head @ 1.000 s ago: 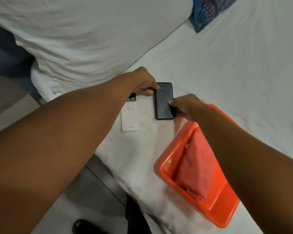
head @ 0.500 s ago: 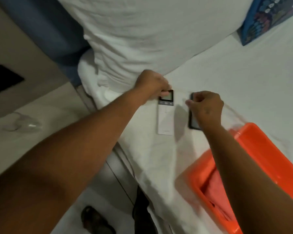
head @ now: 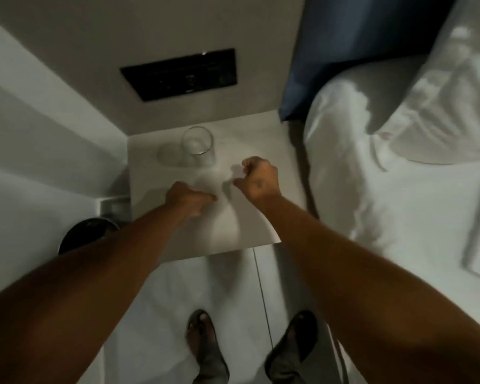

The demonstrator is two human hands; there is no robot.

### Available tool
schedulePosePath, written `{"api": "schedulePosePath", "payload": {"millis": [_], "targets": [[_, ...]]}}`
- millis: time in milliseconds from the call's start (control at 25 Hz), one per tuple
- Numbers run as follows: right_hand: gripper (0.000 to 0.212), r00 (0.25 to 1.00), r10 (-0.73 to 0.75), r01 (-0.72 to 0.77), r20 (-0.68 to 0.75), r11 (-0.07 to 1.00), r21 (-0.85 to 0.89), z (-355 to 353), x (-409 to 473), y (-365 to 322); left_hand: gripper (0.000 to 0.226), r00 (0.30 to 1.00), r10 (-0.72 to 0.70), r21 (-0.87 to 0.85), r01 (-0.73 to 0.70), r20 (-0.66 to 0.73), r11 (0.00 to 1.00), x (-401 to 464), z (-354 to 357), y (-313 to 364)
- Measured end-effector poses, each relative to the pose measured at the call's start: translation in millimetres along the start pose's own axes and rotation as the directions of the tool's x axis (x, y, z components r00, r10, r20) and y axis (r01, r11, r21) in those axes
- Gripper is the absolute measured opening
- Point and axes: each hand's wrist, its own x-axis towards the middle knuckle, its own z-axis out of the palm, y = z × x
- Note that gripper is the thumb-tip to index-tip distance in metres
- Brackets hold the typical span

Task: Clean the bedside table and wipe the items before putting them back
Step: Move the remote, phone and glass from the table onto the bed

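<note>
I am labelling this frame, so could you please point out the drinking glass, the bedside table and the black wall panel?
drinking glass [head: 198, 145]: head view, on its clear side wall.
bedside table [head: 258, 139]: head view, on a bare part of its top.
black wall panel [head: 179, 74]: head view, on its middle.

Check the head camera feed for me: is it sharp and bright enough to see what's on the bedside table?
Head view: dim and motion-blurred, softest at the edges, wide-angle bending the walls. The bedside table is readable; a clear glass stands at its back, faint against the pale top. Left hand and right hand hover above, casting soft shadows; both look loosely curled and seemingly empty.
</note>
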Motion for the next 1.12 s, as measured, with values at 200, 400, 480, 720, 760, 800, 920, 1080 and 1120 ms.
{"api": "schedulePosePath", "payload": {"millis": [200,400,480,720,760,800,920,1080,1120], "targets": [[0.08,0.998,-0.044,0.042,0.043,0.998,0.046,54.1,40.2,-29.3,0.08,0.889,0.438,0.188,-0.411,-0.133,0.892,54.2,-22.9,14.1],[0.08,0.986,-0.165,0.163,0.028,0.985,0.057,61.9,63.6,-41.6,0.068,0.815,0.572,0.1,-0.565,-0.088,0.819,86.0,-26.6,20.0],[0.08,0.986,-0.16,0.157,0.044,0.985,0.068,57.9,67.0,-41.8,0.068,0.81,0.579,0.057,-0.576,-0.092,0.816,87.6,-23.4,20.9],[0.084,0.983,-0.174,0.166,0.065,0.979,0.118,1.4,32.9,-21.5,0.07,0.767,0.642,-0.049,-0.641,0.008,0.766,41.6,-7.9,32.3],[0.083,0.985,-0.168,0.161,0.042,0.978,0.134,-22.8,19.5,-17.4,0.07,0.762,0.648,-0.113,-0.643,0.009,0.757,22.1,3.2,41.2],[0.082,0.986,-0.166,0.161,0.019,0.976,0.149,-49.5,3.9,-14.2,0.071,0.757,0.653,-0.154,-0.645,0.007,0.749,-0.2,14.8,50.9],[0.08,0.984,-0.18,0.178,-0.001,0.97,0.165,-131.6,-44.1,-8.2,0.073,0.708,0.707,-0.219,-0.689,0.005,0.691,-70.5,48.5,80.4],[0.077,0.993,-0.114,0.107,0.025,0.972,0.209,-250.2,-111.1,13.8,0.067,0.656,0.749,-0.379,-0.672,0.094,0.637,-172.6,104.2,117.9],[0.077,0.995,-0.095,0.083,0.039,0.969,0.231,-276.1,-123.8,21.7,0.069,0.642,0.757,-0.389,-0.671,0.12,0.631,-191.9,120.7,126.7]]}}
